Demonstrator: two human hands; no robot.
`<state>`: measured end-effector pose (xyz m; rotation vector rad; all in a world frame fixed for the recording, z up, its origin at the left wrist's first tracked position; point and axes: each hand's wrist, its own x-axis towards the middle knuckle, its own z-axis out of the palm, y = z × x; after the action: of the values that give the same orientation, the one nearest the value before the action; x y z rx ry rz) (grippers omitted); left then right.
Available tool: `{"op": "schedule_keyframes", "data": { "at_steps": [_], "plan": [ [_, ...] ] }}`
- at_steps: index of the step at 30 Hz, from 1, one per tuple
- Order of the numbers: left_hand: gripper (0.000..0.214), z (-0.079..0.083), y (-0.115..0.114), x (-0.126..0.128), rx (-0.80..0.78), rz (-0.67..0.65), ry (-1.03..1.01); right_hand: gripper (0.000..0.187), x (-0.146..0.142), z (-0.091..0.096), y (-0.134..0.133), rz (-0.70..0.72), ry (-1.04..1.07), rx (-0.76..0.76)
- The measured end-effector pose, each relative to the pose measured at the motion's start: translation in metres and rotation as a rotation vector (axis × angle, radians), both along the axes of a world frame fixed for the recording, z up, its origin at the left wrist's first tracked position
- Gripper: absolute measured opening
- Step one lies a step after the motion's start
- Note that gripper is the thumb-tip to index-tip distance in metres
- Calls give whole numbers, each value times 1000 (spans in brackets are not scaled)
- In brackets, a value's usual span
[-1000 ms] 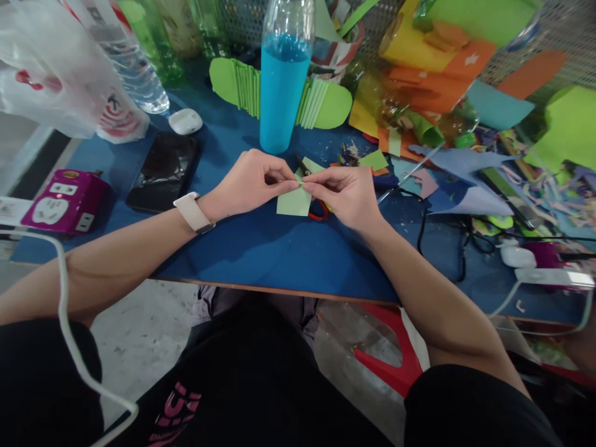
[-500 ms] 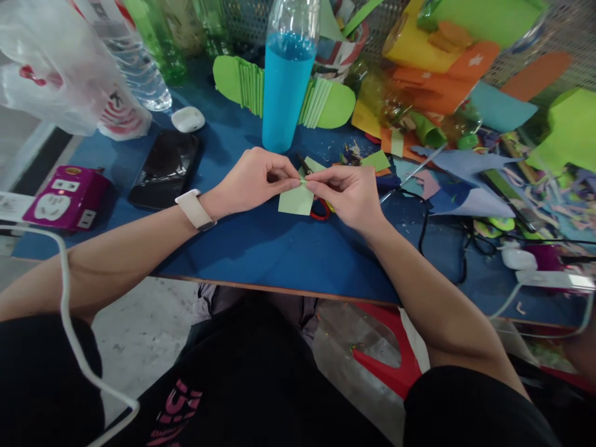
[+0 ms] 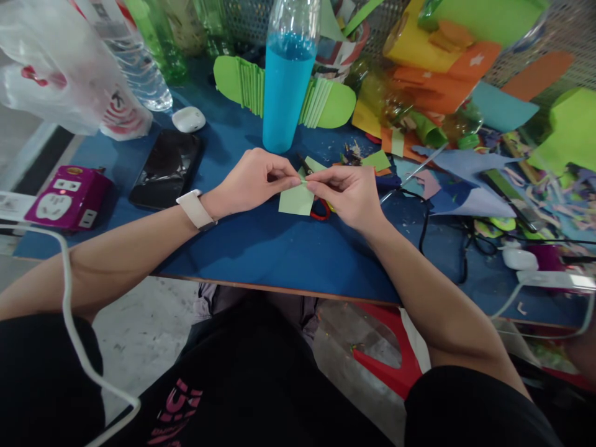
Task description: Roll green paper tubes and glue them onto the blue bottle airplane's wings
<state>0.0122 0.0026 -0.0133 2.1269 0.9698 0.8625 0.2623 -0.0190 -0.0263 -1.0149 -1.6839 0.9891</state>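
Between my fingertips is a small strip of light green paper (image 3: 303, 180), mostly covered by the fingers. My left hand (image 3: 257, 181) pinches one end, and my right hand (image 3: 348, 192) pinches the other. Beneath them lies a pale green paper square (image 3: 297, 202) on the blue table. Scissors with a red-edged handle (image 3: 321, 212) lie partly under the paper and my right hand. Just behind the hands stands a bottle of blue liquid (image 3: 285, 93), with a green pleated paper piece (image 3: 335, 104) showing on both sides of it.
A black phone (image 3: 165, 169), a white earbud case (image 3: 189, 119) and a purple power adapter (image 3: 69, 197) sit at the left. Paper scraps (image 3: 484, 186) and a black cable (image 3: 424, 226) cover the right side. The table edge (image 3: 279, 289) runs close before me.
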Motion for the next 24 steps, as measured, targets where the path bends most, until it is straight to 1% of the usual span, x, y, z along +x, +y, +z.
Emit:
{"op": "schedule_keyframes", "data": {
  "at_steps": [7,13,19,24],
  "plan": [
    [25,2,-1,-1,-28,4,-2,41,0,1,0,-11,-35,-33],
    [28,5,-4,1,-80,-23,-51,35,-1,4,-1,-25,-51,-22],
    [26,4,-3,0,-69,-21,-59,28,-1,2,-1,-22,-32,-7],
    [23,5,-5,1,-87,-23,-80,27,-2,3,-1,-19,-7,-10]
  ]
}}
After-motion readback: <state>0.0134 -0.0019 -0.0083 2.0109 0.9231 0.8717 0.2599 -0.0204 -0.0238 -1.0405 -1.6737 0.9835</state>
